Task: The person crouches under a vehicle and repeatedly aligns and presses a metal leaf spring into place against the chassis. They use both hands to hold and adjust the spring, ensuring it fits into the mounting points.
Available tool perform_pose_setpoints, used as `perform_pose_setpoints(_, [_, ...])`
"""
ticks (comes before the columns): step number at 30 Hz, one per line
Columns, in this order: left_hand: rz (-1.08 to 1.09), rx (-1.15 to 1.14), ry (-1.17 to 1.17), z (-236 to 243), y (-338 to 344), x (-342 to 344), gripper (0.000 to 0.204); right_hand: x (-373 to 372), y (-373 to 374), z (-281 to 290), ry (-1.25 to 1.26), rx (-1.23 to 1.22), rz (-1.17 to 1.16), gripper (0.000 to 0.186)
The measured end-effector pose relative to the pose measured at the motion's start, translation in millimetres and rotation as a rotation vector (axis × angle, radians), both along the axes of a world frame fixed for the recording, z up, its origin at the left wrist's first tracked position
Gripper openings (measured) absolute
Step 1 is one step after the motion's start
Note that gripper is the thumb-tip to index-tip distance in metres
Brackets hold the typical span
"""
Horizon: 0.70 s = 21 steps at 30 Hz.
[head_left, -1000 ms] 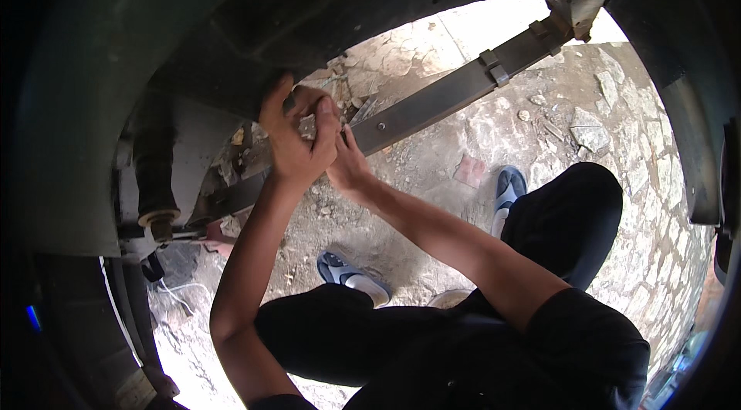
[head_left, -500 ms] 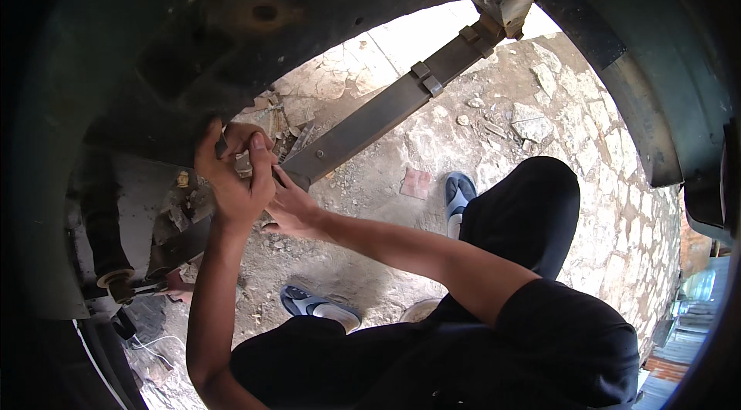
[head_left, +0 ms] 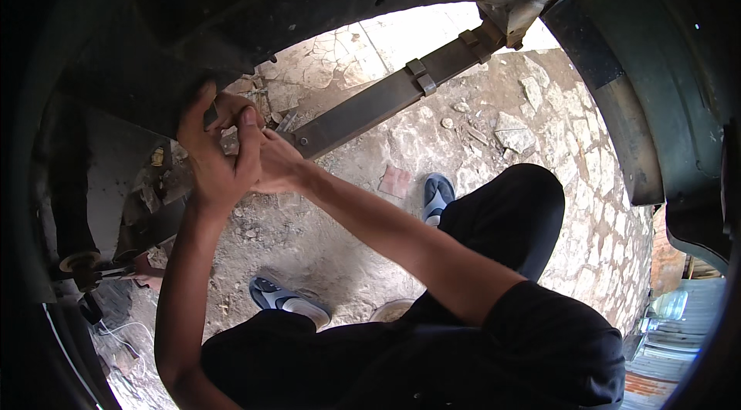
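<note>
My left hand [head_left: 220, 155] is raised beneath the dark metal body [head_left: 309, 5] of a vehicle, its fingers curled inward and its thumb bent. Whatever sits between those fingers is too dark and small to make out. Against it, from the right, comes my right hand [head_left: 274, 163], its fingers mostly hidden behind the left. Both hands are close to the lower end of a leaf spring [head_left: 363, 111], a long dark steel bar with clamps round it that slants up to a bracket [head_left: 509, 20]. Where the hands meet, the bar's end is covered.
A curved green-grey panel [head_left: 656, 78] arches down the right side. Below lies dusty ground with loose stones [head_left: 515, 134] and a reddish tile piece [head_left: 395, 181]. My sandalled feet stand under the bar. A cylindrical part [head_left: 79, 261] and a white cable [head_left: 127, 329] are at left.
The view has shifted, so the scene sits farther left. My right hand has moved up against the left hand, hiding more of its fingers. The left hand stays curled.
</note>
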<state>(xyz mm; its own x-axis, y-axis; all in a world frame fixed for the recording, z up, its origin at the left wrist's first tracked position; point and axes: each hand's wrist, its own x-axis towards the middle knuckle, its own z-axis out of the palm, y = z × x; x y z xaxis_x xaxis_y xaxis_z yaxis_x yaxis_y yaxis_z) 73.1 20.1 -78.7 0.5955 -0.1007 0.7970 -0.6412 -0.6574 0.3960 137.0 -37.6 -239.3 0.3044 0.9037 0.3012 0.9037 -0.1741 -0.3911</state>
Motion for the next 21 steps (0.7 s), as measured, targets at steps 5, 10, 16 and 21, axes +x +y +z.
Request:
perform_pose_setpoints(5, [-0.011,-0.112,0.045,-7,5,-6,0.057,-13,-5,-3,-0.269,0.192,-0.051,0.089])
perform_pose_setpoints(10, [0.031,-0.042,0.054,-7,8,-8,0.059,17,1,11,0.049,-0.133,-0.099,0.086])
perform_pose_setpoints(16, [0.052,0.016,0.028,-2,4,-7,0.059,-7,-16,6,-0.017,0.061,-0.035,0.082])
perform_pose_setpoints(21, [0.058,-0.016,0.078,-9,3,-5,0.058,-2,11,-9,0.007,-0.062,-0.358,0.089])
